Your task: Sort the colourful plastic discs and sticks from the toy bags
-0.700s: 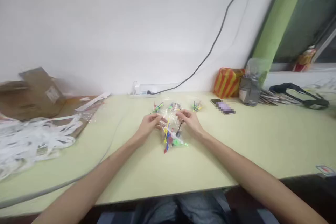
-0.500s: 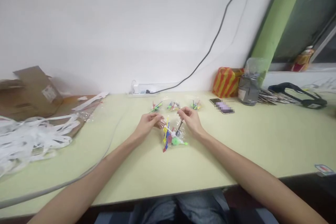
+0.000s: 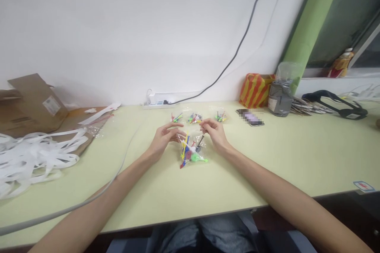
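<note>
In front of me is a clear plastic bag (image 3: 193, 159) with small colourful plastic pieces inside: yellow and blue sticks, a green disc, a dark red disc, white and black parts. My right hand (image 3: 216, 134) pinches the bag's upper right edge between thumb and forefinger. At the upper left corner, my left hand (image 3: 166, 137) has its forefinger lifted away from the thumb, the other fingers touching or just behind the film. Beyond the hands lie three similar bags: a left one (image 3: 177, 118), a middle one (image 3: 195, 118) and a right one (image 3: 221, 117).
A phone (image 3: 251, 118) lies right of the bags, near a red-and-yellow striped bag (image 3: 255, 91) and a grey package (image 3: 279, 101). A black strap-like headset (image 3: 335, 104) is farther right. White strips (image 3: 38, 162) and a cardboard box (image 3: 35, 104) occupy the left. A grey cable (image 3: 118, 170) crosses my left forearm.
The left forefinger has lifted and parted from the thumb. The bag of pieces has shifted slightly left, while the right hand keeps its pinch. The whole view has moved a little.
</note>
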Motion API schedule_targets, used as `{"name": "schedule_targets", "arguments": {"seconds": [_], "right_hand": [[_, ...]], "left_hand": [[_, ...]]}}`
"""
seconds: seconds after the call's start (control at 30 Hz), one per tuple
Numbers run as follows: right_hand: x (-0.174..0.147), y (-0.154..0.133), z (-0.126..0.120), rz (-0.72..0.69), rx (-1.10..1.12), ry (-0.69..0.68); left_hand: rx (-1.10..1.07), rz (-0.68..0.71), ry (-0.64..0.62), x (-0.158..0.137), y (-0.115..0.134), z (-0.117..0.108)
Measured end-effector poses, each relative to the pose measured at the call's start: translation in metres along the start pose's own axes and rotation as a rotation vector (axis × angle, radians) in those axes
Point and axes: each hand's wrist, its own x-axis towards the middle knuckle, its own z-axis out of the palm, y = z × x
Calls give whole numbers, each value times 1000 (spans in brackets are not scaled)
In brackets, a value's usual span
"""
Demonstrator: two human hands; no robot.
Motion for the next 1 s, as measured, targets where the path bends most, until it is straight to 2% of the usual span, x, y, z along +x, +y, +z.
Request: {"name": "schedule_targets", "arguments": {"seconds": [0.1, 0.27, 0.4, 0.53, 0.67, 0.8, 0.9, 1.0], "right_hand": [[0, 2, 0, 10, 27, 9], [-3, -4, -1, 38, 131, -55], [-6, -7, 2, 46, 78, -63], [-11, -8, 7, 164, 52, -75], [-15, -9, 11, 249, -19, -173], [-15, -9, 10, 198, -72, -222], [-15, -10, 10, 107, -85, -248], [-18, -14, 12, 30, -124, -310]], "left_hand": [[-1, -13, -3, 1, 0, 0], [-44, -16, -27, 1, 3, -1], [27, 7, -2, -1, 6, 2], [84, 40, 58, -3, 8, 8], [47, 30, 25, -4, 10, 10], [54, 20, -31, -6, 9, 10], [90, -50, -70, -6, 7, 9], [147, -81, -186, -6, 5, 8]]}}
